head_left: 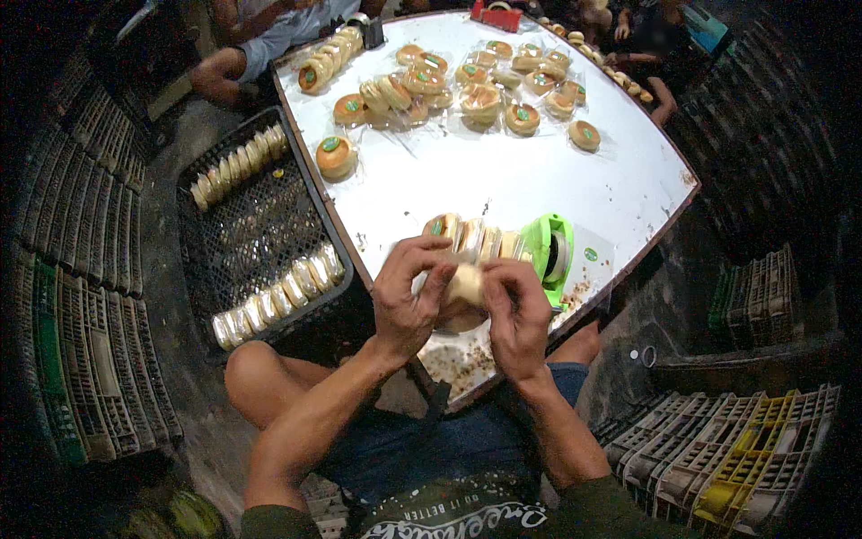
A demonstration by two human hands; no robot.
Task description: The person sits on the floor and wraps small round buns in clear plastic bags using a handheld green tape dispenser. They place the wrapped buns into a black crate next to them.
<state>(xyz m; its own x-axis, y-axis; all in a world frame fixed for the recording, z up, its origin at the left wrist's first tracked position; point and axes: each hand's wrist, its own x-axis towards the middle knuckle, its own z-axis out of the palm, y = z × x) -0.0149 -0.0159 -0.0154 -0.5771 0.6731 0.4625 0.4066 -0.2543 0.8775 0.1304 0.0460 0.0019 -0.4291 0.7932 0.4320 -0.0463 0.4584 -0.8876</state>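
My left hand (409, 301) and my right hand (516, 310) pinch either side of a pale round bun (465, 287) in a clear wrapper at the table's near end, both with curled fingers. Directly behind them stands a short row of wrapped buns (485, 242), partly hidden by my fingers. A lime-green tape dispenser (548, 260) is right of that row, with a small green sticker (590, 254) on clear film beside it. Many wrapped buns (480, 103) with green stickers lie at the far part of the white table (503, 171).
A black crate (332, 278) holding rows of wrapped buns stands at the left. Stacked crates (99, 359) line both sides. Co-workers sit at the far side, with a leg (211, 76) and a hand (622, 29) showing. A red dispenser (498, 18) sits at the far edge.
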